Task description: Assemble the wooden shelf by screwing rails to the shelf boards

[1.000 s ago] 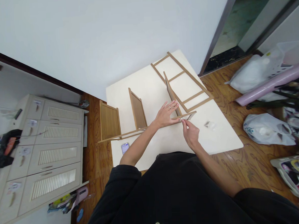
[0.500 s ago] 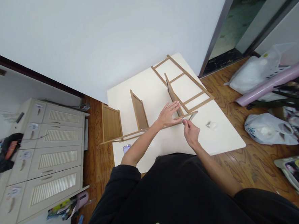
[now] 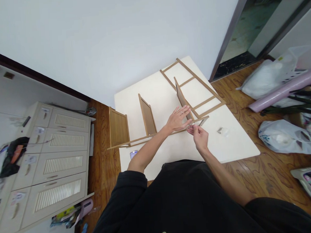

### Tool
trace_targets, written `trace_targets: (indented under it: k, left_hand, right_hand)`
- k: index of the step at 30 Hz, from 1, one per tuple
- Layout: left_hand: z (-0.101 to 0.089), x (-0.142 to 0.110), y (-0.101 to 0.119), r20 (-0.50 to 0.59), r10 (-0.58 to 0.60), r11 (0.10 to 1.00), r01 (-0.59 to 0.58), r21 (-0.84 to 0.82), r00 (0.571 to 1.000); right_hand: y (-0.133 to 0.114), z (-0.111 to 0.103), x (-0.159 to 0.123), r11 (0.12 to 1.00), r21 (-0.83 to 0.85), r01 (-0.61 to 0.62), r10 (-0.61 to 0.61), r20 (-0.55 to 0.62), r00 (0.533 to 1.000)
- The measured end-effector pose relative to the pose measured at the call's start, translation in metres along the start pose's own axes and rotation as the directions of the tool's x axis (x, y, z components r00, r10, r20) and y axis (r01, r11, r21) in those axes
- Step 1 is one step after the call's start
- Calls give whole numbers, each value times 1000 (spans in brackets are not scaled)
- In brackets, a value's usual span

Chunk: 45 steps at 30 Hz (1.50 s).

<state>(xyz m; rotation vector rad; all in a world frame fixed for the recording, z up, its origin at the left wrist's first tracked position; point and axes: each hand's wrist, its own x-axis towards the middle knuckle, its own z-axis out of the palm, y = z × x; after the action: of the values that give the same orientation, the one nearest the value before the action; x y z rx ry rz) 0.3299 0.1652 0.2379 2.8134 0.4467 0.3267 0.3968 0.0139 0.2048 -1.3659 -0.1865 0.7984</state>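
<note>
On a white table (image 3: 159, 88) stands a partly assembled wooden shelf frame (image 3: 147, 115), its side rail toward me and its shelf boards upright. My left hand (image 3: 178, 118) lies with fingers outstretched against the shelf board (image 3: 182, 97) at the right end, close to the rail joint. My right hand (image 3: 199, 135) is closed at that joint, thumb and fingers pinched. Something small and shiny shows at its fingertips, too small to name. A separate ladder-like wooden side frame (image 3: 202, 82) lies flat on the table behind.
A small clear plastic bag (image 3: 223, 131) lies right of my right hand. A phone (image 3: 133, 154) rests at the table's left front. A white cabinet (image 3: 55, 161) stands left. Plastic bags (image 3: 285, 136) and a pink roll (image 3: 288, 87) sit on the right.
My right hand's fingers have turned slightly at the joint, now more extended toward the left. The left hand keeps its place on the board. The whole view has shifted a little.
</note>
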Motion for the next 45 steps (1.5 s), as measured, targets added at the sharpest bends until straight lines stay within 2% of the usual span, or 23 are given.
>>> trace_targets:
  k: [4,7,11,15,20,24,27,29,32,35,38,40,43,45]
  left_hand:
    - [1,0,1,-2,-9,1000,9,5,1000]
    - [3,0,1,-17,-14,1000,14,-14,1000]
    - [4,-1,-1,-31,-15,999,14,-38,999]
    - [2,0,0,-2,-18,1000,18,-21,1000]
    - [-8,-1,3,23,19,1000,-19,-14,1000]
    - [-24,3,-10,117,145,989,-144,-15,982]
    - [-34,20,-26,214,253,966,-259,1,944]
    - [-35,35,-32,235,296,951,-308,15,926]
    - [-29,52,-29,177,230,970,-240,35,957]
    - [-24,47,-21,118,121,993,-122,2,986]
    - [-27,29,-22,218,255,967,-242,-84,942]
    - [-29,22,-27,266,292,956,-277,-94,918]
    - [-24,21,-31,287,272,962,-268,-55,918]
    - [-17,23,-30,258,253,967,-251,-42,932]
  right_hand:
    - [-7,3,-1,965,207,-159,153,43,987]
    - [-13,2,2,903,301,-308,288,108,951]
    - [-21,-3,9,806,352,-476,443,174,879]
    - [-29,-3,11,746,362,-559,523,201,828]
    - [-31,2,6,691,431,-581,553,203,808]
    - [-28,3,4,704,423,-571,552,181,814]
    - [-27,1,4,722,405,-561,535,188,824]
    - [-26,1,4,723,413,-555,532,181,827]
    - [-24,3,2,723,430,-540,532,153,833]
    - [-22,5,0,749,429,-505,502,130,855]
    - [-23,4,-2,775,410,-481,471,132,872]
    - [-24,4,-3,784,396,-478,468,129,874]
    - [-27,4,-4,797,372,-475,466,119,877]
    - [-29,6,-3,816,344,-465,458,108,883]
